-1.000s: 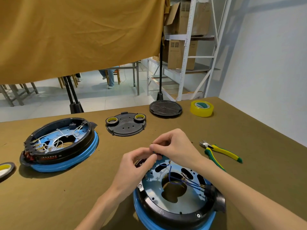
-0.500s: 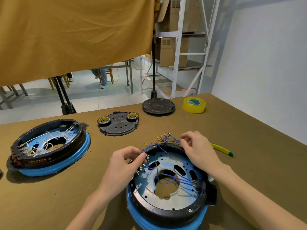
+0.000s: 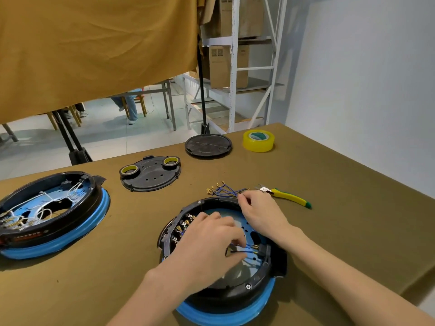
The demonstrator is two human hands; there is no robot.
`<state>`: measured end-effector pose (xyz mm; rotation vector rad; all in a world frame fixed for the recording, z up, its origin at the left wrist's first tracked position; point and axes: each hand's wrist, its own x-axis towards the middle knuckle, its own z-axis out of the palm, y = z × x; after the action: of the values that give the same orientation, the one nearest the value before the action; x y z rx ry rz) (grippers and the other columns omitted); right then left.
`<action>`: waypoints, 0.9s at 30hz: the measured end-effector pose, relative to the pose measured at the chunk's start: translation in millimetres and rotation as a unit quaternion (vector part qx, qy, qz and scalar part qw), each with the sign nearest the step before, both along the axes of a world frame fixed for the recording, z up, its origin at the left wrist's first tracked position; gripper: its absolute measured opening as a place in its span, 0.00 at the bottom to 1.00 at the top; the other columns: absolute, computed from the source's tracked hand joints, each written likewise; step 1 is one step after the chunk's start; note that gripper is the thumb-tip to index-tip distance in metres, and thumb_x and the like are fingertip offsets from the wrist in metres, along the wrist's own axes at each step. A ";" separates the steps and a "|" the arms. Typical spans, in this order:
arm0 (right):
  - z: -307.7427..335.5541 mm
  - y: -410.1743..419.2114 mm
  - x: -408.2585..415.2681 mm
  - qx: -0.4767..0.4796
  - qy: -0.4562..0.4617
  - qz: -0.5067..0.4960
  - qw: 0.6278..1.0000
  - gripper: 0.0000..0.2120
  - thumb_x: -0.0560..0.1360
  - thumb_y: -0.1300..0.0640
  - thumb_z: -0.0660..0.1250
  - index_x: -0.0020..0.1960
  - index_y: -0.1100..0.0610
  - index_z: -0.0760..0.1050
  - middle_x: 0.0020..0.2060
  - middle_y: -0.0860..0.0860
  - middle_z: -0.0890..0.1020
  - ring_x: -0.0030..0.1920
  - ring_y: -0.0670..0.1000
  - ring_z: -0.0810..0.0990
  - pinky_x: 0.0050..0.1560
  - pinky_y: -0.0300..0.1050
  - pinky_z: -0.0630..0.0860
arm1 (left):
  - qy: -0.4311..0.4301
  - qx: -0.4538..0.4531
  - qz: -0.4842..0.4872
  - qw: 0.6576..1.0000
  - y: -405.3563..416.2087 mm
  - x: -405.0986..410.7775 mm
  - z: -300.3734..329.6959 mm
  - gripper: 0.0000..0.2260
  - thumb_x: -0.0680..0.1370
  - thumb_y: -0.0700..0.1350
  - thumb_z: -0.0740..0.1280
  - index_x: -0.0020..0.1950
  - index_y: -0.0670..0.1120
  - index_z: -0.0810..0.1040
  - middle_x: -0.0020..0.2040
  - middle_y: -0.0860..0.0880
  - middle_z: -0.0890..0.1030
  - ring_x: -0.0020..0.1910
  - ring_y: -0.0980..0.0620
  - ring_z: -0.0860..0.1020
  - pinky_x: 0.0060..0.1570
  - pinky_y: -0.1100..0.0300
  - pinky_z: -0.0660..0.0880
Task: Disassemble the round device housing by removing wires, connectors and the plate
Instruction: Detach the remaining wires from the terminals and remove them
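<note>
The round housing (image 3: pixel 235 291) sits right under both hands, black ring on a blue base, near the front edge of the table (image 3: pixel 329 231). The left hand (image 3: pixel 207 245) reaches down into it with fingers curled, pinching the short blue wires (image 3: pixel 244 249) that run to the brass-tipped connector (image 3: pixel 255 247) on the right inside wall. The right hand (image 3: pixel 259 211) lies across the far rim, fingertips curled onto the end of a loose wire bundle (image 3: pixel 223 190) — blue leads with small brass terminals fanned out on the table just beyond the housing.

Hard to see much of the pale blue plate (image 3: pixel 249 229) inside, since both hands cover most of it. Along the left inner wall, beside the left hand's knuckles, there's a row of small terminals (image 3: pixel 182 228), too small to make out properly.

The yellow-handled cutters (image 3: pixel 286 196) lie just right of the right hand's fingertips. Further out past the hands: a black cover plate (image 3: pixel 150 178) with two tape rolls on it, a round stand base (image 3: pixel 208 144), and a yellow tape roll (image 3: pixel 258 140). Well left of the left hand is a second housing (image 3: pixel 51 212) full of white wires, its left side cut off by the frame edge. There's open tabletop between the two housings and to the right of the right forearm — the table's right edge runs diagonally close by.
</note>
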<state>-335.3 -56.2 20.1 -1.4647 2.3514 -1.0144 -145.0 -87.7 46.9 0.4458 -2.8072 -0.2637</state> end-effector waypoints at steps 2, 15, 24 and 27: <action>0.3 0.5 0.4 0.000 0.001 -0.004 1.000 0.21 0.84 0.53 0.58 0.32 0.56 0.65 0.25 0.50 0.70 0.27 0.52 0.66 0.31 0.49 0.62 | -0.017 -0.002 -0.005 1.000 -4.5 -4.6 -5.0 0.09 0.79 0.61 0.68 0.54 0.59 0.81 0.51 0.62 0.80 0.49 0.59 0.69 0.56 0.60 0.64; -1.3 -3.3 -0.2 0.004 0.001 -0.009 1.000 0.22 0.83 0.54 0.59 0.31 0.54 0.64 0.24 0.49 0.68 0.27 0.52 0.66 0.31 0.49 0.62 | 0.017 0.031 -0.055 0.998 -8.1 -9.5 -21.3 0.11 0.81 0.59 0.66 0.50 0.57 0.86 0.34 0.60 0.75 0.37 0.59 0.70 0.52 0.59 0.73; -3.1 -2.1 0.0 -0.004 0.006 -0.003 1.000 0.22 0.83 0.52 0.59 0.31 0.53 0.65 0.24 0.48 0.69 0.27 0.51 0.66 0.31 0.48 0.63 | 0.038 0.025 -0.067 0.997 -9.2 -6.0 -22.4 0.12 0.81 0.58 0.64 0.46 0.56 0.86 0.33 0.61 0.70 0.33 0.60 0.68 0.42 0.61 0.73; -2.9 -1.9 -1.1 -0.002 0.010 -0.004 1.000 0.22 0.83 0.52 0.58 0.31 0.52 0.64 0.24 0.48 0.68 0.27 0.50 0.65 0.30 0.48 0.62 | 0.053 0.015 -0.064 0.996 -7.7 -6.2 -22.6 0.12 0.81 0.57 0.65 0.45 0.56 0.86 0.32 0.62 0.68 0.32 0.58 0.67 0.42 0.59 0.73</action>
<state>-336.4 -58.0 17.2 -1.4751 2.3713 -1.0105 -151.3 -95.4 24.3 0.2512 -2.7339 -0.3458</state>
